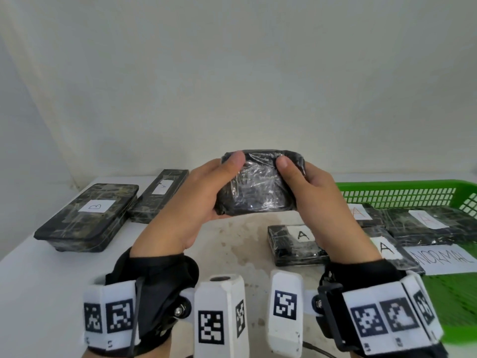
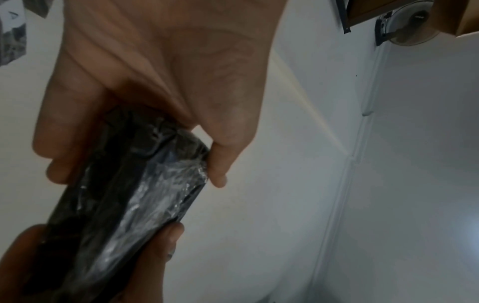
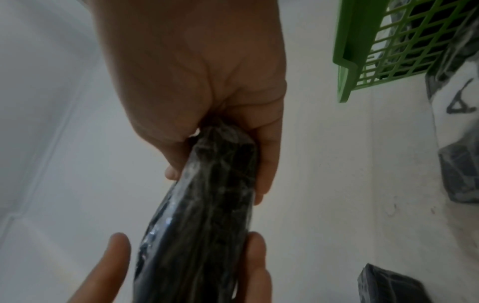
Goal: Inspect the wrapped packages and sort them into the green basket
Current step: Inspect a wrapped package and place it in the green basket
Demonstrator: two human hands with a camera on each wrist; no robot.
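Note:
A black package wrapped in shiny film (image 1: 259, 184) is held up above the table, tilted towards me. My left hand (image 1: 204, 184) grips its left end, thumb on the near face. My right hand (image 1: 307, 187) grips its right end the same way. The left wrist view shows the package (image 2: 134, 190) edge-on between thumb and fingers; the right wrist view shows the package (image 3: 207, 205) likewise. No label shows on the near face. The green basket (image 1: 402, 189) stands at the right, holding several wrapped packages marked A (image 1: 428, 220) and a sheet reading NORMAL (image 1: 444, 257).
On the white table (image 1: 38, 280) at the left lie a large wrapped package marked B (image 1: 87, 218) and a slimmer one marked A (image 1: 160, 195). Another package marked A (image 1: 294, 244) lies just left of the basket, under my right forearm. A white wall stands behind.

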